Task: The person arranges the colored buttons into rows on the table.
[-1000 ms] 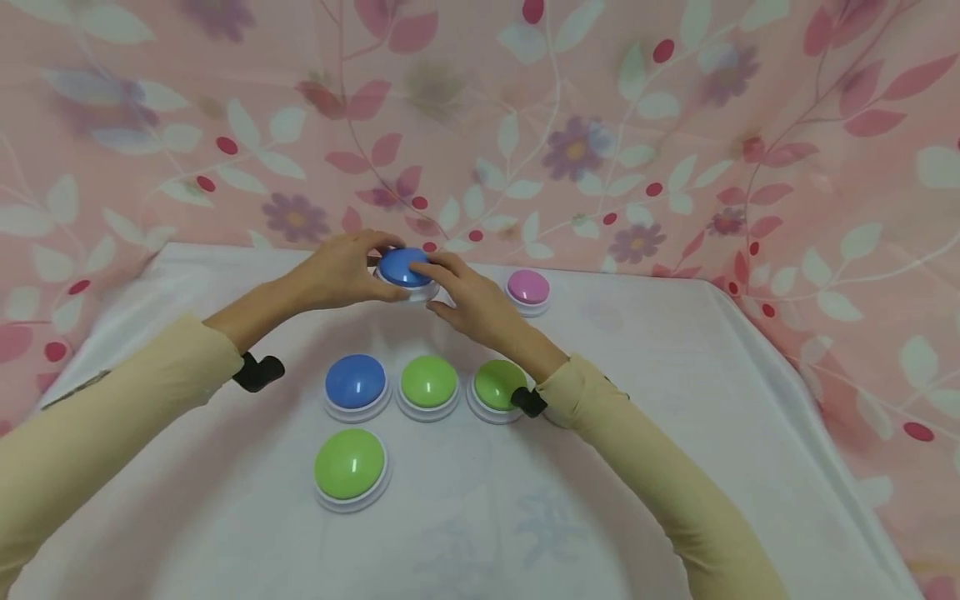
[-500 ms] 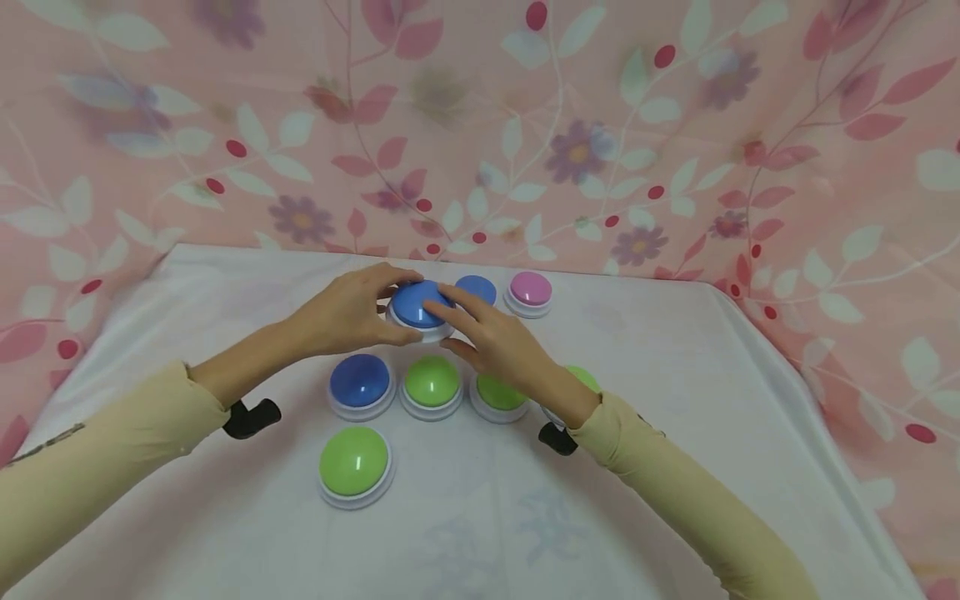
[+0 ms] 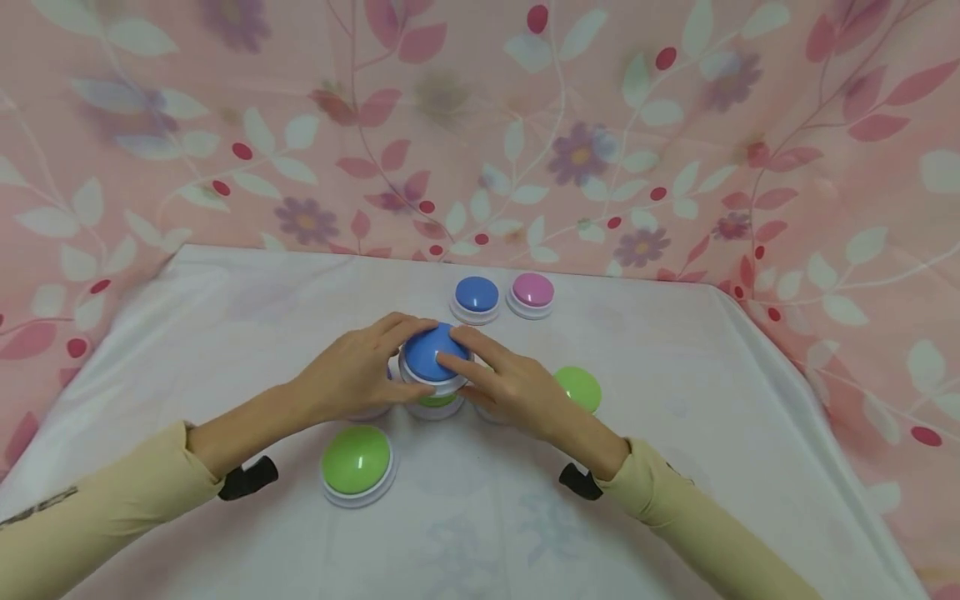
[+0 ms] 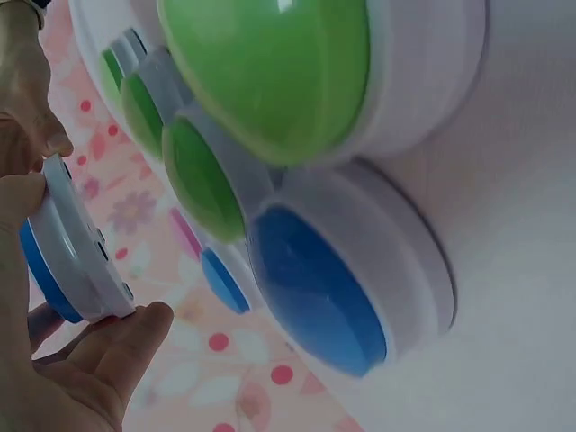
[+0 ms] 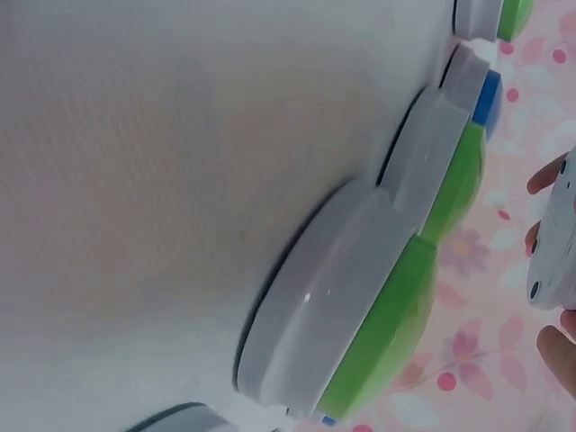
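Both hands hold a blue dome push button with a white base [image 3: 431, 354] up off the table, its dome facing up and toward the head camera. On its left side, my left hand [image 3: 348, 371] grips the rim between thumb and fingers. From the right, my right hand [image 3: 521, 392] pinches it, with fingers over the dome and the thumb low at the base. Dark spots show on the underside of the held button [image 4: 81, 243] in the left wrist view. Below it sits a green button [image 3: 437, 403], mostly covered. The left hand hides most of another blue button [image 4: 310, 283].
A green button [image 3: 356, 460] sits nearer the front, and another green button [image 3: 577, 387] lies right of the right hand. Farther back stand a blue button [image 3: 477, 296] and a pink button [image 3: 533, 291]. A floral cloth [image 3: 480, 125] hangs behind the white-covered table [image 3: 675, 467].
Both hands have brought the held blue button from the back of the table toward the front and slightly right, over the row. The back blue button has come into view.
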Tool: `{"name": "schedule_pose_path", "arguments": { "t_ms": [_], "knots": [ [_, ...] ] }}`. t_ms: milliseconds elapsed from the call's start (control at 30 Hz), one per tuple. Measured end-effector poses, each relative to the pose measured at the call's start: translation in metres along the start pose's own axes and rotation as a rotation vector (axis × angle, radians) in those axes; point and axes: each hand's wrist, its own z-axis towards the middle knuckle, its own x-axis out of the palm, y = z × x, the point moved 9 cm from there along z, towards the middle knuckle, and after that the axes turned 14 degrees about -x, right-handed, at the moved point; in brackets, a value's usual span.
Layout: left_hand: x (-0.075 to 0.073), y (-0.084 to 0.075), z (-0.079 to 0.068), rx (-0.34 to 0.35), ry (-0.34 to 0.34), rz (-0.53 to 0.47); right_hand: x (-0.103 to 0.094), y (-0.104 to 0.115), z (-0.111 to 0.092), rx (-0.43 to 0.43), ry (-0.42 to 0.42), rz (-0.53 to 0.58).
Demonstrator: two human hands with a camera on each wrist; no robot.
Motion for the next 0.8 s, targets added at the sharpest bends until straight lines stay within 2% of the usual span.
{"name": "schedule_pose_path", "arguments": {
  "t_ms": [233,400,567,800],
  "knots": [
    [0.013,-0.012,-0.025,-0.011,0.039,0.037,-0.005,0.019,-0.011,-0.005,-0.002,0.023],
    [0.023,-0.02,-0.04,0.036,0.04,0.104,-0.003,0.03,-0.018,-0.011,0.025,0.089],
    [0.03,-0.024,-0.048,0.067,0.059,0.155,0.0,0.038,-0.023,-0.016,0.044,0.128],
    [0.041,-0.027,-0.059,0.098,0.075,0.158,0.008,0.053,-0.03,-0.052,0.08,0.141]
  ]
}}
